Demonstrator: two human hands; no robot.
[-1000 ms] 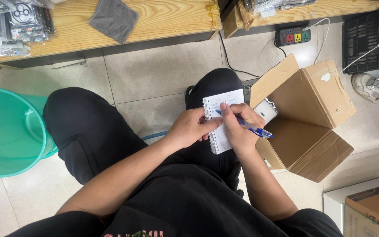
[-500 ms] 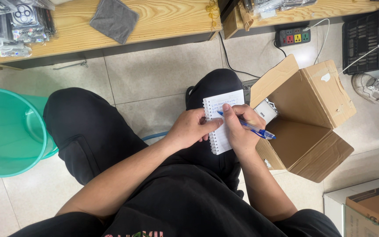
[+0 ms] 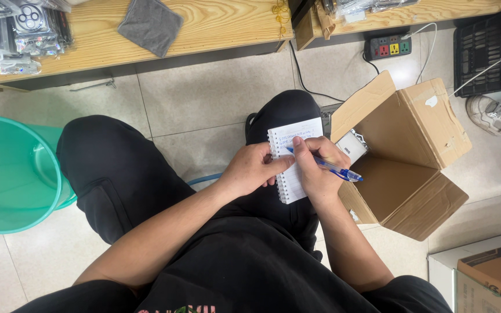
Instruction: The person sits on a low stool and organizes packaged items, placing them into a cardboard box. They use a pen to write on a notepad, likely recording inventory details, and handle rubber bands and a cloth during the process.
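Pinched between thumb and fingers of the right hand (image 3: 315,174): a blue pen (image 3: 327,165), tip down on the upper lines of a small spiral notepad (image 3: 293,162). Closed along the pad's spiral edge, thumb on the page: the left hand (image 3: 251,169), steadying it. Propped on the right knee of black trousers (image 3: 117,174), over the tiled floor (image 3: 204,98).

Mid-writing, by the look of it: a couple of blue lines at the top of the sheet, most of the page below blank. For the next stroke: a light, even press of the tip, small sideways travel of the right fingers, and the same firm clamp from the left to stop the pad sliding on the cloth.

Just right of the knee, an open cardboard box (image 3: 418,156) with a small silvery packet (image 3: 352,146) inside. At far left, a green plastic bucket (image 3: 13,174). Along the top, a wooden bench (image 3: 221,23) with a grey cloth (image 3: 150,24) and bagged phone cases (image 3: 21,29); beyond the box, a power strip (image 3: 388,46).
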